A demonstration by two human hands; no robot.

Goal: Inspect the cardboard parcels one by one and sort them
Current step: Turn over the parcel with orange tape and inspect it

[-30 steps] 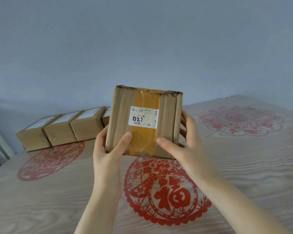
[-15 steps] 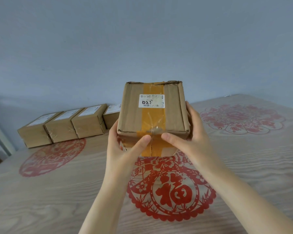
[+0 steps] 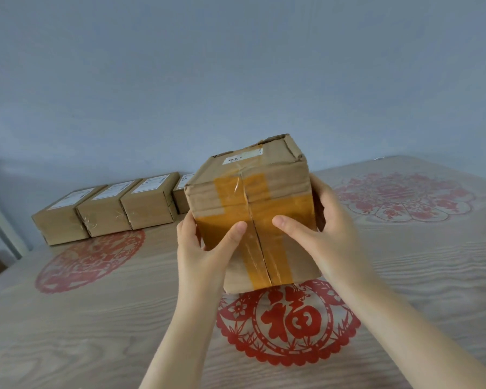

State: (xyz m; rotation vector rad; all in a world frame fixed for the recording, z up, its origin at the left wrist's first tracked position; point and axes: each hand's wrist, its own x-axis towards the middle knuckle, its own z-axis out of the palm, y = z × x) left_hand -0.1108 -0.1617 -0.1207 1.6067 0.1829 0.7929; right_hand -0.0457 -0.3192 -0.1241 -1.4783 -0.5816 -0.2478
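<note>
Fingers (image 3: 237, 230) of left hand (image 3: 199, 254) and right hand (image 3: 330, 234) clasped parcel (image 3: 236, 197) sides, thumbs on taped seam, held above table (image 3: 68, 318), twelve o'clock. Seemed light, stiff; tape slick, so hold bare cardboard flanks.

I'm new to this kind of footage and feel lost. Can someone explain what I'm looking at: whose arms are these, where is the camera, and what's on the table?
There is no machine here: a person works with bare hands. The camera sits on the person's head and looks forward and down, so you see their own arms reaching out. The left hand and the right hand grip a cardboard parcel from both sides, with the thumbs on the face turned toward the camera. Orange-brown tape crosses that face, and a white label sits on the top face. The wooden table bears red paper-cut patterns. A row of other parcels stands at the back left, near the wall.
</note>
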